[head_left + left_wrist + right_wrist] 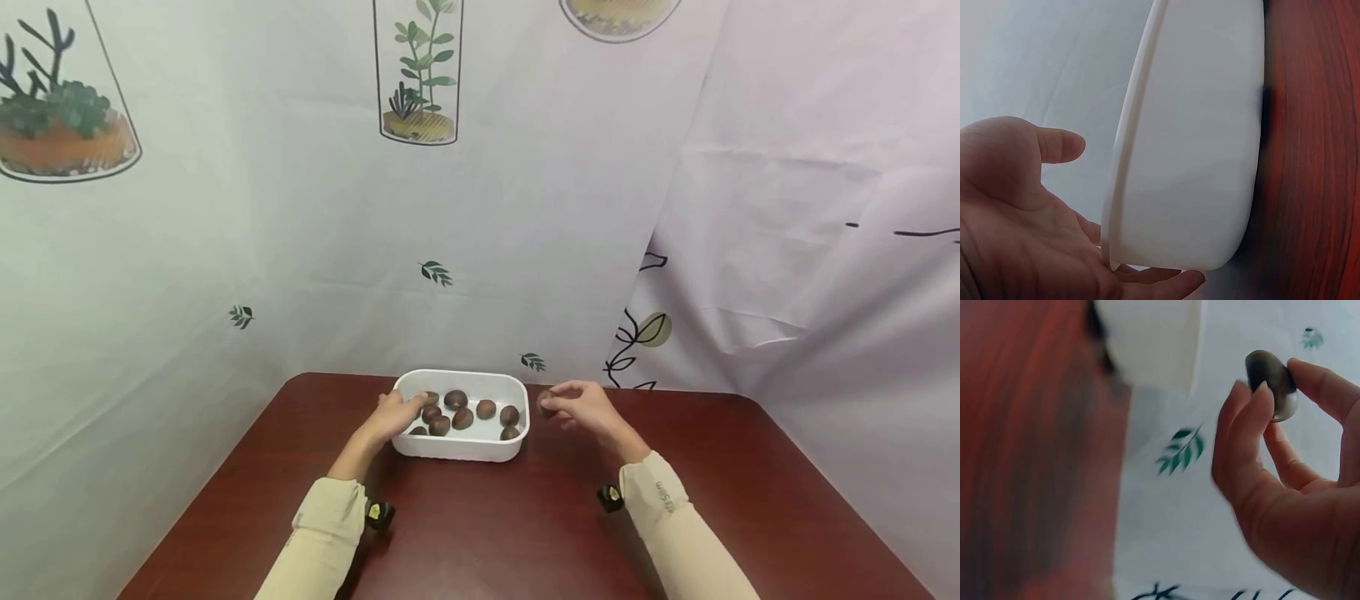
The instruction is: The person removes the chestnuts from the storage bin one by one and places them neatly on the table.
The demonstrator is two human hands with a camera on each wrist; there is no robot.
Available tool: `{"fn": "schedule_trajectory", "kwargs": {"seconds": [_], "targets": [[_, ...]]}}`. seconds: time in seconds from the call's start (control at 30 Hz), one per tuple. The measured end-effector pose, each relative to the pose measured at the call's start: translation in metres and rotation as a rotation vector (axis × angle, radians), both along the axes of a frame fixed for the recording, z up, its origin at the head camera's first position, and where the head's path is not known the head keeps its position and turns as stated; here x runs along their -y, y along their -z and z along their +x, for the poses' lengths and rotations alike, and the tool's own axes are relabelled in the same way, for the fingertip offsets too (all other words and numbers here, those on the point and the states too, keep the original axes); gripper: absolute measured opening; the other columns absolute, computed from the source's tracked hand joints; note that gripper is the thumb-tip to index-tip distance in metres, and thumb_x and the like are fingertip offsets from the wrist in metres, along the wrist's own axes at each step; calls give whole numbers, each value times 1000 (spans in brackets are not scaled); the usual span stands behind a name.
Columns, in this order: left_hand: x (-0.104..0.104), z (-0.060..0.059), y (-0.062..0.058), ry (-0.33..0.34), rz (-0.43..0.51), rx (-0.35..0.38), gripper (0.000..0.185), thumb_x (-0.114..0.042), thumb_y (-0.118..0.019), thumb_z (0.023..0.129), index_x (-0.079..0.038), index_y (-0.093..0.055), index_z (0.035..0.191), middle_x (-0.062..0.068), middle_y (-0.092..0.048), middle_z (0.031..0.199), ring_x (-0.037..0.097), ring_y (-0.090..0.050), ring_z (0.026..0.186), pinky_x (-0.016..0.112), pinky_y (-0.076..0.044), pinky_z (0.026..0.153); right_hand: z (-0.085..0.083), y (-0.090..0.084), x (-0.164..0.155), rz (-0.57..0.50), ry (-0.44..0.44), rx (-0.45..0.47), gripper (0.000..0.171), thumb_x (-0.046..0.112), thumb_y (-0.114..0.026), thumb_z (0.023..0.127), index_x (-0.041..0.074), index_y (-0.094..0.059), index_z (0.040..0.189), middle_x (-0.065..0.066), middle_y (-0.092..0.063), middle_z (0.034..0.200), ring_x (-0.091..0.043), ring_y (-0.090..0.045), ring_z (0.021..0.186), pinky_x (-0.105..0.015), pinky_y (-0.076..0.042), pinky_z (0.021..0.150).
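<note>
A white plastic tub [459, 451] stands on the dark red table and holds several brown chestnuts [462, 417]. My left hand [400, 413] rests at the tub's left rim. In the left wrist view its palm [1035, 212] is open, the thumb apart from the tub [1204, 137] and the fingers reaching under its corner. My right hand [570, 408] hovers just right of the tub and pinches one chestnut [545, 402] between thumb and fingers. The right wrist view shows that chestnut [1270, 378] at the fingertips, with the tub's corner [1154, 337] to the left.
The table [510, 533] is bordered by a pale printed curtain [480, 250] close behind the tub and along both sides. Small wrist cameras [378, 514] [609, 497] sit at both sleeves. Bare tabletop lies in front of the tub.
</note>
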State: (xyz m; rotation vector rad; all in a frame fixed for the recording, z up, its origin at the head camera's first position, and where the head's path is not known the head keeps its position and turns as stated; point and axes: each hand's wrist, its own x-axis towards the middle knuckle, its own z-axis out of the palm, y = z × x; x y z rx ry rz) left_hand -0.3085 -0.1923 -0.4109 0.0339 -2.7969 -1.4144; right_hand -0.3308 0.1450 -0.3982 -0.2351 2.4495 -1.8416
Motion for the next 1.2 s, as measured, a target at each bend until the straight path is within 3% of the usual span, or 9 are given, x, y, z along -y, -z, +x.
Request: {"fn": "schedule_trajectory", "kwargs": {"seconds": [0.27,0.43,0.67,0.83,0.97,1.13,1.2], "targets": [[-1,1,-1,-5,-10,-3,65,-31,-47,101,24,-37,135,47,-25,145,54,-13,143,60,-22,112,-5,31,-22,126,70,117,29,16,-81,80,-2,-68,98,-6,-72,82,-16,-67,67,-29,-54,58],[-1,3,1,-4,-13,-16,63,-30,-47,102,23,-37,136,45,-28,145,55,-5,143,62,-16,113,-3,44,-24,182,79,133,28,14,-80,80,-3,-68,98,-6,-70,85,-14,-64,67,-30,-53,57],[-1,4,0,-2,-1,-14,63,-30,-47,101,23,-39,134,47,-23,146,55,-6,143,62,-18,113,1,44,-22,216,71,126,23,12,-78,83,-4,-71,98,-7,-70,85,-15,-66,69,-33,-55,59],[-2,1,-5,11,19,-28,65,-30,-48,101,22,-36,137,44,-24,147,55,-5,143,61,-16,113,0,36,-25,270,111,111,16,14,-76,84,0,-74,93,-4,-68,81,-14,-63,65,-31,-53,56],[-2,0,-7,6,5,-30,62,-31,-47,101,22,-40,133,45,-23,147,54,-7,143,61,-19,113,0,27,-23,335,170,40,19,16,-75,83,0,-72,94,-8,-68,86,-16,-62,67,-32,-53,56],[-1,5,-1,6,-11,-30,49,-29,-47,101,18,-49,113,47,-18,147,55,-5,143,62,-19,113,5,10,3,419,204,-184,31,16,-74,83,-4,-69,105,-17,-71,100,-29,-67,87,-42,-54,74],[-1,9,3,2,-14,-23,52,-30,-47,101,20,-48,116,49,-17,146,56,-6,142,62,-20,112,9,7,21,398,167,-256,31,14,-73,83,-5,-69,108,-20,-71,102,-32,-67,94,-44,-53,81]]}}
